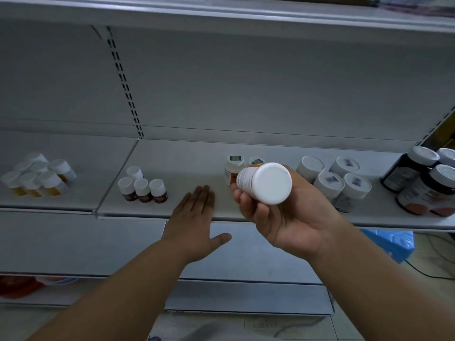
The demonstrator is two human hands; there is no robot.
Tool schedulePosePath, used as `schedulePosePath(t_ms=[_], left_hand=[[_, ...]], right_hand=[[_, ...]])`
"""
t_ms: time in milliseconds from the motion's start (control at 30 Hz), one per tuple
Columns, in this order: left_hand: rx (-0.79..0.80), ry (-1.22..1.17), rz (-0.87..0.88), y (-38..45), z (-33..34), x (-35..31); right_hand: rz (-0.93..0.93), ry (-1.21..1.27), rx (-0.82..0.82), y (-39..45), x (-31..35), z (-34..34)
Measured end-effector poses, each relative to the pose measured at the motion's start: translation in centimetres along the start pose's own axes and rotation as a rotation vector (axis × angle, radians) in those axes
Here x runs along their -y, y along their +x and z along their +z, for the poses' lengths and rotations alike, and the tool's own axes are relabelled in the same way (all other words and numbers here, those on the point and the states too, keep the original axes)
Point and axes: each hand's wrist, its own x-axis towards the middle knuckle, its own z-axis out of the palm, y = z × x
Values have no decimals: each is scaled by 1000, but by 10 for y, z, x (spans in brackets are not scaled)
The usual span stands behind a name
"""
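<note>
1. Head view, right hand: the right hand (pixel 283 217) is held palm up in front of the shelf (pixel 177 168). Its fingers (pixel 246 200) and thumb are curled round a bottle (pixel 266 183), grasping it.
2. Head view, bottle: the bottle is off the shelf, above its front part. It is tilted, with the white cap facing the camera and the labelled body pointing toward the shelf back.
3. Head view, left hand: the left hand (pixel 194 217) is palm down, just left of the bottle. Its fingers (pixel 204 195) are straight, together and released, holding nothing. The fingertips lie over the shelf front, and the thumb spreads out below the edge. Contact with the shelf cannot be told.
4. Head view, behind the bottle: 2 white-capped bottles (pixel 234 166) stand upright on the shelf, partly hidden.
5. Head view, left side: 4 small dark bottles (pixel 142 188) stand in a cluster. Farther left stands a blurred cluster of yellow bottles (pixel 37 175).
6. Head view, right side: 4 white-lidded containers (pixel 337 180) stand together, and dark jars (pixel 423 178) stand beyond them.
</note>
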Motion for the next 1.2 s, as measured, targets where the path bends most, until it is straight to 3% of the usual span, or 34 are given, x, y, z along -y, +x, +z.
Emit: schedulePosePath(t_ms=[133,200,267,333,467,800,867,933,1000,1100,1200], left_hand=[[11,10,8,0,-3,1],[12,5,16,0,-3,1],[20,19,16,1,-3,1],[36,35,7,1,-3,1],[57,46,9,1,-4,1],[38,64,35,2,-1,3],[35,56,39,2,0,4],[33,45,38,2,1,4],[26,46,45,2,3,5],[2,57,56,2,4,6],[8,67,52,1,3,5]], right_hand=[[-239,-227,-99,7,6,5],[-493,-639,-221,16,15,6],[-716,-1268,-343,26,26,5],[-801,-1740,-355,38,34,4],[-801,-2118,-261,65,38,-5],[-778,-2289,-268,98,32,-36],[-929,-2134,-364,91,29,-43],[-1088,-1889,-569,81,21,-55],[-1034,-1755,-732,76,8,-68],[-862,-1647,-670,79,-7,-82],[-852,-1506,-638,77,-5,-82]])
